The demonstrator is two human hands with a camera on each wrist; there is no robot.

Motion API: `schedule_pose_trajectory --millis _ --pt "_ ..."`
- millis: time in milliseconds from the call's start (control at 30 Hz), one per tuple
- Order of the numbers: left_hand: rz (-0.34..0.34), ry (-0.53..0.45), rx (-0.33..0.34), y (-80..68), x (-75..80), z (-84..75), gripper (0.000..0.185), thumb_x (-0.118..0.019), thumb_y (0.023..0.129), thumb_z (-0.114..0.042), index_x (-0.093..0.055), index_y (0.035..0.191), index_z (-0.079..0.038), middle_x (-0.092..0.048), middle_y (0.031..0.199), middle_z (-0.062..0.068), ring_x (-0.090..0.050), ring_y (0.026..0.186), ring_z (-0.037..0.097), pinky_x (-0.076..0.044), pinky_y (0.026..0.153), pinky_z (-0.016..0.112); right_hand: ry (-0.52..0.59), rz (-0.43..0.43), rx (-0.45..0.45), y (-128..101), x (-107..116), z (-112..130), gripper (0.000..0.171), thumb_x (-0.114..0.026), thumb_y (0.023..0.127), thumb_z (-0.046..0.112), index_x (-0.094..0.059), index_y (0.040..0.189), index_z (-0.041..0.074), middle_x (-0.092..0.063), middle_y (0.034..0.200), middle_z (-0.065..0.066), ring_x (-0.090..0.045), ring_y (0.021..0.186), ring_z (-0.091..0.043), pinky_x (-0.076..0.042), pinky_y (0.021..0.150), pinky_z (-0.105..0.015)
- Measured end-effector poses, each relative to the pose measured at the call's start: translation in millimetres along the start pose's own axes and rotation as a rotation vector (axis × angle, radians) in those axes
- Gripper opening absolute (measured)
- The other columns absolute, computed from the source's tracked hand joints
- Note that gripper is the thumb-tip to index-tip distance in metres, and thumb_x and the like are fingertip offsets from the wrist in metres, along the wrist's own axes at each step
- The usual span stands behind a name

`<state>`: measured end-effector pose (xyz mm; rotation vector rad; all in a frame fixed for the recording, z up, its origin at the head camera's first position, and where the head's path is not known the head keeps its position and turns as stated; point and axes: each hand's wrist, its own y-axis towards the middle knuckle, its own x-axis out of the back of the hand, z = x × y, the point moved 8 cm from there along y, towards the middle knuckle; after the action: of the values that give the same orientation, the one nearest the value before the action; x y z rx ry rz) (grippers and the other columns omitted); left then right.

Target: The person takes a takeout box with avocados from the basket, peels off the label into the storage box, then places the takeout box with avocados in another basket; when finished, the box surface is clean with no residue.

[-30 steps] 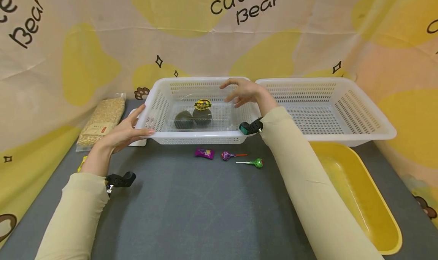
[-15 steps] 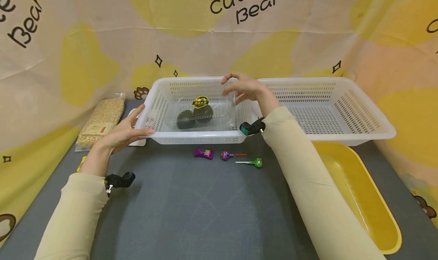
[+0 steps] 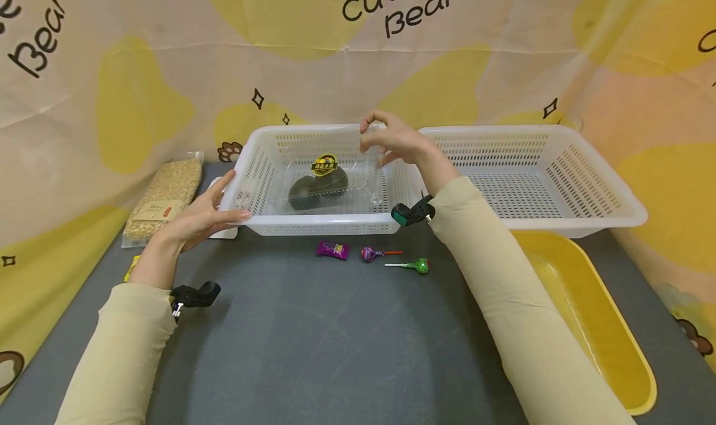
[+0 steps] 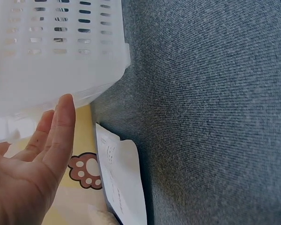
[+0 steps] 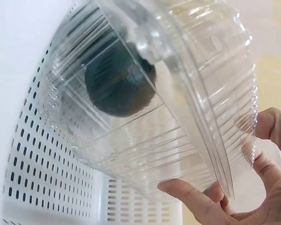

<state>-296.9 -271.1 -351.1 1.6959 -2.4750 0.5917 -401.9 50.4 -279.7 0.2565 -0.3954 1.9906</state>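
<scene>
1. Nearest us, the grey bench [image 3: 313, 344] and both cream sleeves – a yellow tub [image 3: 593, 325] sits at near right.
2. We see a purple candy [image 3: 333, 250], a purple lollipop [image 3: 370, 254] and a green lollipop [image 3: 416, 265] lying in a row just in front of the left white basket [image 3: 263, 164].
3. Left hand [image 3: 202, 214] rests flat against that basket's left end, its grip apart, fingers straight, thumb on the rim.
4. Right hand [image 3: 391, 140] has its grip clamped on the right edge of a clear clamshell box [image 3: 330, 182] – tilted up inside the left basket, two dark round fruits [image 5: 119, 89] and a yellow label showing through.
5. A second white basket [image 3: 537, 170] stands just beside, to the right.
6. Far left, a grain packet [image 3: 165, 195] lies by the printed backdrop [image 3: 140, 71].
</scene>
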Motion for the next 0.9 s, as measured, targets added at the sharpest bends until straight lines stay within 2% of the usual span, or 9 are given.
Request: schedule_pose_trajectory --millis 233,333,467,600,700,767,900 --pt "-0.006 0.004 -0.005 0.4 2.4 0.2 0.105 -0.067 0.093 -0.013 0.013 0.156 -0.039 -0.012 0.160 0.019 -0.042 0.131 0.021 -0.048 0.088 0.012 0.042 -0.050 0.034 -5.3 9.3 3.8 0.026 -0.063 0.084 0.010 -0.050 0.104 0.019 -0.037 0.139 -0.003 -0.035 0.073 -0.017 -0.056 0.069 -0.031" --pt "-0.005 0.001 -0.007 -0.7 3.3 -0.4 0.105 -0.067 0.093 -0.013 0.013 0.156 -0.039 -0.011 0.161 0.019 -0.042 0.128 0.018 -0.049 0.088 0.012 0.058 -0.063 0.060 -9.9 14.5 6.8 0.025 -0.063 0.085 0.010 -0.049 0.104 0.020 -0.036 0.141 -0.003 -0.041 0.082 -0.021 -0.056 0.075 -0.035" --pt "-0.003 0.002 -0.007 -1.9 2.9 -0.4 0.105 -0.067 0.093 -0.014 0.014 0.156 -0.039 -0.010 0.162 0.019 -0.042 0.129 0.018 -0.049 0.088 0.013 0.070 -0.089 0.072 -19.5 22.1 11.0 0.025 -0.062 0.086 0.009 -0.049 0.104 0.021 -0.054 0.122 -0.004 -0.048 0.088 -0.023 -0.057 0.082 -0.040" --pt "0.000 -0.007 -0.008 -2.0 1.7 0.4 0.105 -0.066 0.093 -0.013 0.014 0.156 -0.039 -0.011 0.163 0.018 -0.041 0.130 0.020 -0.049 0.088 0.013 0.091 -0.123 0.084 -30.3 29.4 13.3 0.026 -0.064 0.086 0.007 -0.051 0.103 0.023 -0.065 0.091 -0.002 -0.047 0.076 -0.018 -0.058 0.076 -0.034" --pt "-0.001 -0.011 -0.009 -2.5 1.1 0.3 0.106 -0.066 0.093 -0.012 0.014 0.157 -0.038 -0.011 0.163 0.017 -0.042 0.128 0.019 -0.049 0.088 0.013 0.112 -0.131 0.096 -38.9 32.4 13.1 0.026 -0.064 0.086 0.007 -0.051 0.102 0.023 -0.064 0.089 -0.002 -0.053 0.079 -0.017 -0.058 0.071 -0.030" --pt "-0.003 -0.013 -0.010 -3.0 0.4 -0.1 0.106 -0.066 0.093 -0.012 0.014 0.157 -0.037 -0.010 0.162 0.017 -0.044 0.125 0.016 -0.049 0.088 0.013 0.125 -0.128 0.100 -45.6 33.4 12.3 0.026 -0.064 0.086 0.007 -0.052 0.103 0.023 -0.062 0.092 -0.004 -0.059 0.087 -0.018 -0.058 0.071 -0.030" --pt "-0.002 -0.007 -0.014 -3.1 -0.4 0.2 0.105 -0.067 0.093 -0.013 0.014 0.157 -0.036 -0.010 0.161 0.018 -0.050 0.116 0.006 -0.049 0.087 0.013 0.132 -0.118 0.107 -61.7 35.1 11.2 0.025 -0.063 0.088 0.009 -0.052 0.104 0.023 -0.057 0.097 -0.007 -0.062 0.097 -0.019 -0.057 0.073 -0.030"
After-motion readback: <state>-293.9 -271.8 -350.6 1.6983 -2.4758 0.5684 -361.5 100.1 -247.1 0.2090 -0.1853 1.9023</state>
